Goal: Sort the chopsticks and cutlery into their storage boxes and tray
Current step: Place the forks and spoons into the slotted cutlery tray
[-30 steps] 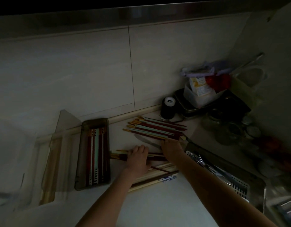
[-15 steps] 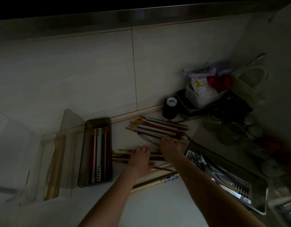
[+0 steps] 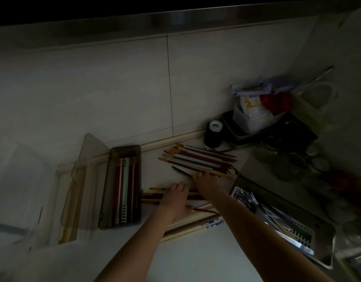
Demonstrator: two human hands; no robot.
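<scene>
Chopsticks [image 3: 155, 197] lie mid-frame on the tabletop [image 3: 195, 257] under the flat left hand [image 3: 174, 200]; right hand [image 3: 209, 183] reaches the upper pile [image 3: 197, 159], its fingers' grip unclear. Storage box [image 3: 122, 187] sits left.

Dim home kitchen: tiled wall [image 3: 114, 88], countertop [image 3: 195, 257], chopsticks [image 3: 197, 159].

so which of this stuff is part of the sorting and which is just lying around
Part of the job: loose chopsticks, dark storage box, clear box, cutlery tray, knife.
Just lying about: black roll, food tub, jars.
</scene>
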